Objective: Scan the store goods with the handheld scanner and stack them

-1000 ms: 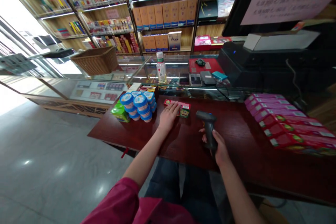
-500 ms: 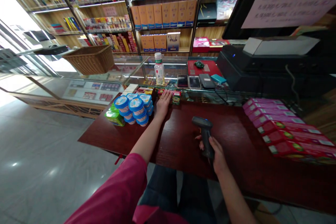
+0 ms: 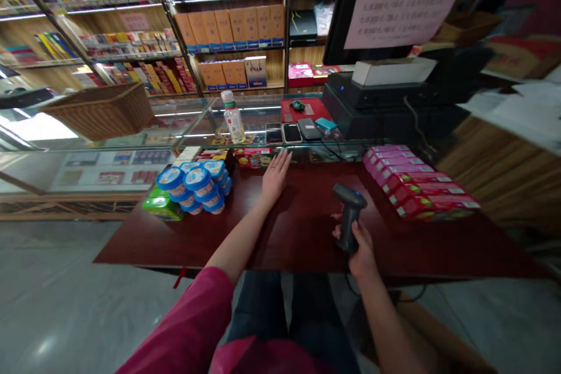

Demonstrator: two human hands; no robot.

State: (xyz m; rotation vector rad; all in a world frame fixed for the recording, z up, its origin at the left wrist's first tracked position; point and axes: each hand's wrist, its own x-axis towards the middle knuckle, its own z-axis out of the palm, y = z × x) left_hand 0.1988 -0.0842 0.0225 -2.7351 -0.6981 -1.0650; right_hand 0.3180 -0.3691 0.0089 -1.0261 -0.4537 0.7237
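My left hand (image 3: 275,174) hovers or rests near the far edge of the dark red wooden counter (image 3: 298,222), fingers stretched out and nothing held. Just left of its fingertips lies a red box (image 3: 253,158). Farther left stand stacked tubs with blue lids (image 3: 197,182), beside a green pack (image 3: 161,204). In my right hand (image 3: 363,250) is a black barcode scanner (image 3: 349,216), gripped by its handle with the head up. Its cable hangs below the hand.
Pink and red boxes (image 3: 421,187) form a row on the right. Behind the counter, a glass case carries a bottle (image 3: 234,120), phones (image 3: 291,132) and a red mat (image 3: 315,107). A monitor (image 3: 346,9) stands at the back right, a wicker basket (image 3: 105,111) at the left.
The view has turned to the right. My left hand has moved right, off the red box. The scanner stays in my right hand, nearer the row of boxes.
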